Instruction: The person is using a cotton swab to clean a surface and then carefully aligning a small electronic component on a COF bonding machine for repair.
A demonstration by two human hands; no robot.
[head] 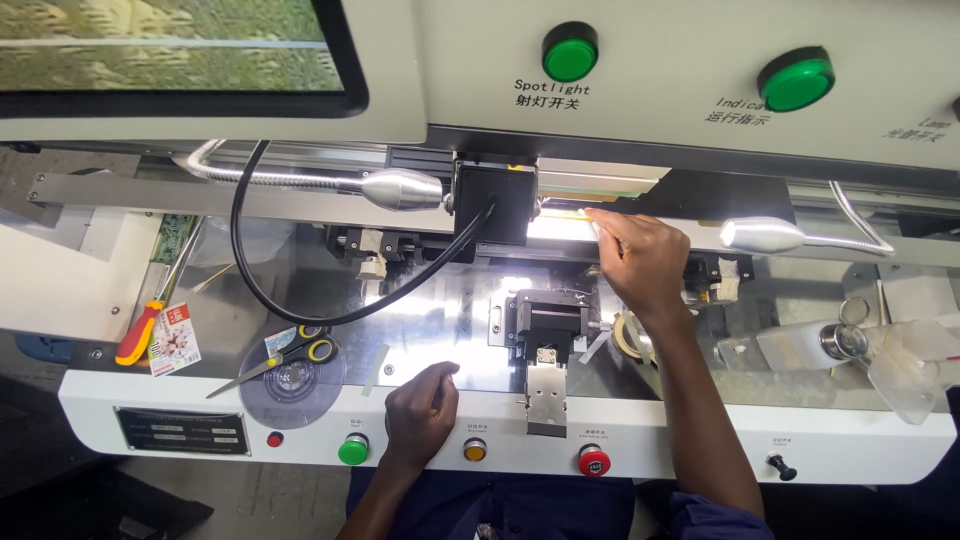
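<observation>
The right hand (pixel 640 262) reaches up to the lit slot (pixel 560 226) under the machine's housing, fingers together and extended, tips touching a thin pale strip (pixel 598 214) at the slot's edge; whether it pinches the strip or only presses it I cannot tell. The strip lies along the bright opening at about 12 o'clock from the small clamp block (pixel 548 325), where the light falls, so it can be seen while being handled. At 9 o'clock of the hand a black camera box (pixel 494 200) hangs with its cable (pixel 262 290) looping down and left. Two gooseneck lamps, the left lamp (pixel 400 189) and the right lamp (pixel 762 235), both aim inward at the slot, apparently placed to light that working spot. The left hand (pixel 421 412) rests at 7 o'clock from the clamp block on the white front panel (pixel 700 440), fingers loosely curled and holding nothing, lying between the green button (pixel 353 450) and the amber button (pixel 475 450), probably for steadying and quick reach. A red button (pixel 594 461) sits at 3 o'clock of the amber one. Further out, at 9 o'clock, scissors (pixel 285 355) lie on a clear disc (pixel 292 382), and a screwdriver (pixel 140 332) beyond them, parked clear of the work.
</observation>
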